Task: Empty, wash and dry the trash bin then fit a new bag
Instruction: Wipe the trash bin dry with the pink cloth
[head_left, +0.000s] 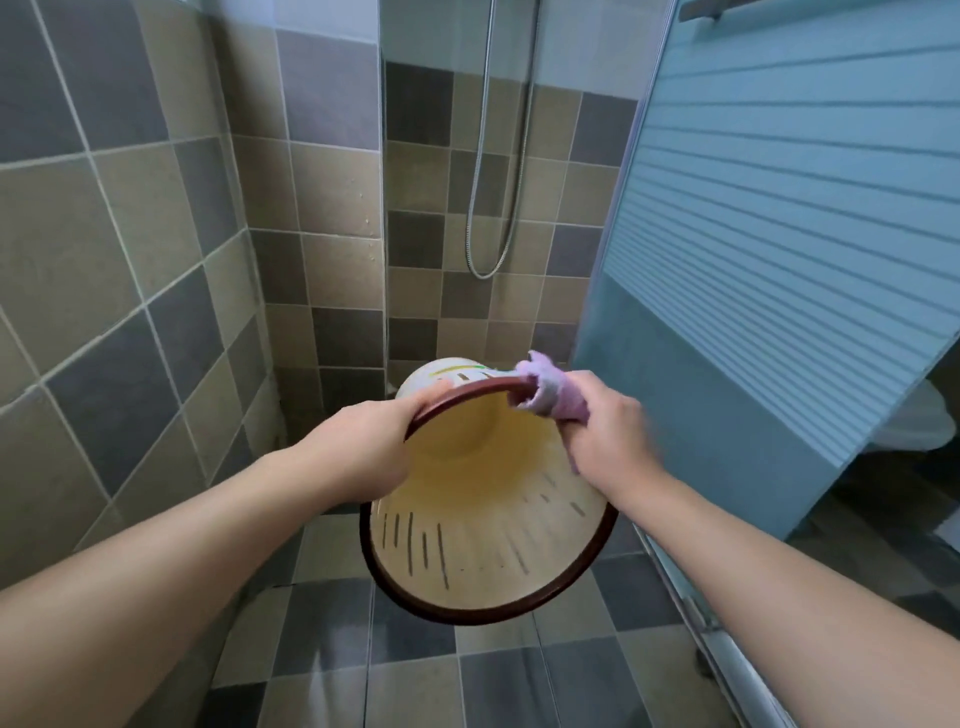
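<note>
A cream plastic trash bin (483, 551) with a dark brown rim and slotted walls is held in the air, tilted so its open mouth faces me. Its inside is empty. My left hand (363, 447) grips the upper left part of the rim. My right hand (608, 441) is closed on a lilac cloth (550, 389), which is pressed against the rim at the upper right. The right hand looks slightly blurred.
I stand in a tiled shower corner. A metal shower hose (493, 218) hangs on the far wall. A blue frosted sliding door (779, 260) rises on the right, with its floor rail (691, 603) below. A white toilet (914, 421) shows behind the door.
</note>
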